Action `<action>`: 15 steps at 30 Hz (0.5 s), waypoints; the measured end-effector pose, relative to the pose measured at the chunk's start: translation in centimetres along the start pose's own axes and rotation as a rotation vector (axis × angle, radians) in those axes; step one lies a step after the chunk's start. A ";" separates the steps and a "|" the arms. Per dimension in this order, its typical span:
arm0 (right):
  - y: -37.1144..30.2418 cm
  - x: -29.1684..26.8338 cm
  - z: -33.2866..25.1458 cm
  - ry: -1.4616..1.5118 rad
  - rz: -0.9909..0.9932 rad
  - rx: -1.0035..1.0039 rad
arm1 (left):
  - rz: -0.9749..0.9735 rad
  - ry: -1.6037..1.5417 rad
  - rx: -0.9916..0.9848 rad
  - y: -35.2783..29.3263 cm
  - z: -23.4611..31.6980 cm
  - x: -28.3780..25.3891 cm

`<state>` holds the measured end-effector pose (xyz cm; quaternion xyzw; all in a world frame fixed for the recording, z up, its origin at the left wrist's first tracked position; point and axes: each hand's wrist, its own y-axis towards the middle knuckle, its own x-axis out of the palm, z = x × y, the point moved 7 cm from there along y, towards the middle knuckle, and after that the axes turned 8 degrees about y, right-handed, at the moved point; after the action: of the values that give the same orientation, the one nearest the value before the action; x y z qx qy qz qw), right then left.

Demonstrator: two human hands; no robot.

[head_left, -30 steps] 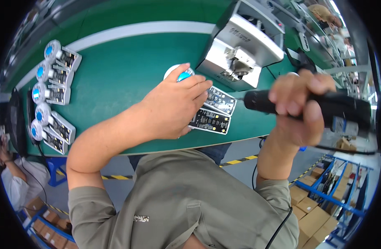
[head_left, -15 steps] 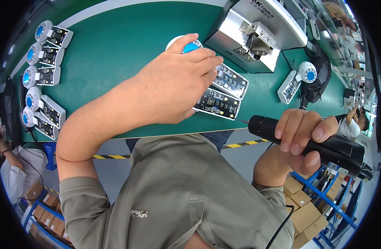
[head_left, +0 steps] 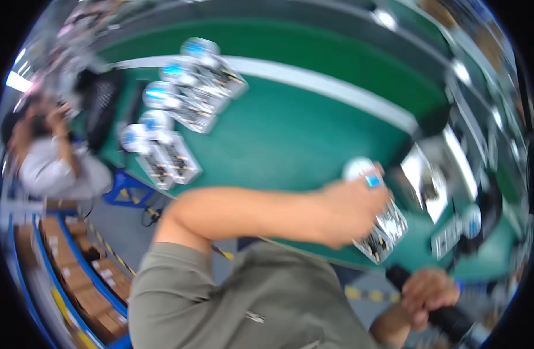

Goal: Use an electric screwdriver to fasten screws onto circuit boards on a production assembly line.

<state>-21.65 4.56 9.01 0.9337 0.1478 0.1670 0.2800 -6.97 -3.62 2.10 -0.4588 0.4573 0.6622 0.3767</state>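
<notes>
My left hand (head_left: 345,212) lies over a white device with a round head (head_left: 355,167) and a blue centre, its fingers curled round it. Two open circuit-board housings (head_left: 393,222) show side by side beyond the fingers; the hand hides where they join their heads. In my right hand (head_left: 428,292) is a black electric screwdriver (head_left: 399,277), held off the table's front edge at the lower right. Its tip points toward the boards, but blur hides the bit.
Several similar devices (head_left: 188,107) stand in a row at the left of the green table (head_left: 272,151). A silver screw-feeding machine (head_left: 417,174) is at the right, near another device (head_left: 447,237). At the left sits a person (head_left: 54,157); boxes on blue racks (head_left: 83,285) are below.
The whole view has swung leftward and blurred, so the table, machine and hands appear farther right and lower. Both hands keep their holds.
</notes>
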 end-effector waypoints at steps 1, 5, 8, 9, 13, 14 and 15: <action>0.4 0.4 -0.1 -0.064 -0.024 -0.006 | -0.030 -0.001 0.006 0.2 -0.1 0.1; 0.7 1.3 -0.5 -0.059 -0.496 0.271 | 0.034 0.254 -0.032 0.1 -0.3 1.8; 0.2 1.4 1.1 -0.380 -0.374 0.609 | 0.001 0.240 -0.051 -0.9 -0.4 1.4; 0.4 1.5 1.1 -0.272 -0.348 0.502 | -0.027 0.208 -0.049 -0.9 -0.4 1.4; 0.2 -2.5 0.2 0.047 -0.348 0.222 | -0.089 0.119 -0.064 -0.9 -0.7 1.7; -0.3 -5.6 0.0 0.036 -0.421 0.241 | -0.057 0.128 -0.058 -0.9 -0.7 2.1; -0.4 -6.3 0.1 0.034 -0.446 0.225 | -0.032 0.136 -0.042 -1.0 -0.7 2.6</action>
<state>-27.39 2.50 7.25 0.9005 0.3724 0.0993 0.2015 -6.66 -3.80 -0.71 -0.5176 0.4606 0.6329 0.3455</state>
